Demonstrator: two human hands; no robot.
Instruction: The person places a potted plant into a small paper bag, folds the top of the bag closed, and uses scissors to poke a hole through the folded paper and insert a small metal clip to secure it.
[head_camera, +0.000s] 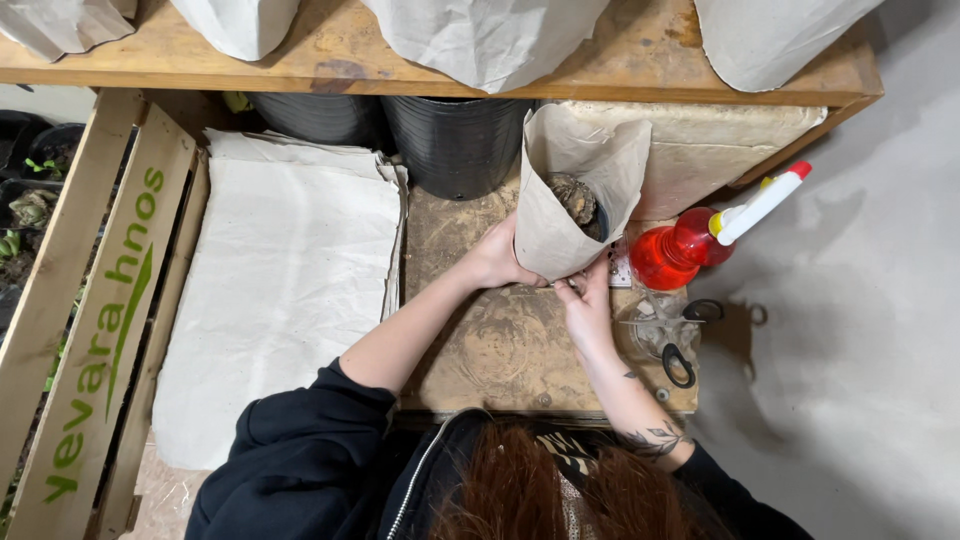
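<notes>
While both hands, left (497, 258) and right (585, 305), clasp its base, the brown paper-wrapped potted plant (575, 190) points away from them

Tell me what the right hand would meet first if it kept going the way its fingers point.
The right hand already touches the paper-wrapped pot, so it would press into that wrap first.

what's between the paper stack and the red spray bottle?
In the head view, the paper-wrapped pot, held at its base by both hands, left and right, lies between the paper stack and spray bottle.
</notes>
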